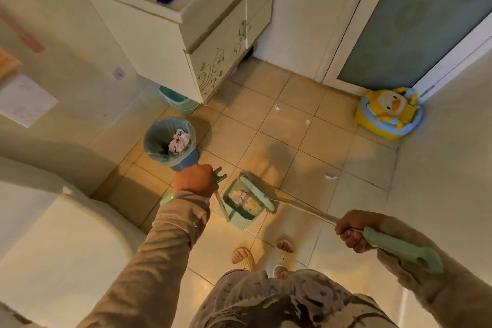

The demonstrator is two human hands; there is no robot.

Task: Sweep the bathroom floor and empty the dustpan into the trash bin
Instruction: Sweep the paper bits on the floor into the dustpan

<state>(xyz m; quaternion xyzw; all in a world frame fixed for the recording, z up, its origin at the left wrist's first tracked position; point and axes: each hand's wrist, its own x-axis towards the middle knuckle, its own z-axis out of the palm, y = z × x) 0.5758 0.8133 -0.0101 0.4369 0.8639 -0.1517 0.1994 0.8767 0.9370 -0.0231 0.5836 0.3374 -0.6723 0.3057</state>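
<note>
Hands (195, 180) (351, 231) grip dustpan (243, 204), broom (259, 192); apparently touching.

Open tiled floor (287, 125) lies ahead, with 3 paper scraps (330, 177) only. The cabinet (170, 42) overhangs the trash bin (170, 141); a duck potty (389, 114) blocks the right corner.

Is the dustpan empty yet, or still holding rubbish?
Still holding rubbish: crumpled paper lies inside the dustpan, which sits on the floor with the broom head across its mouth.

Beige tiled floor (282, 125), cream vanity cabinet (186, 34), frosted glass door (415, 21).
</note>
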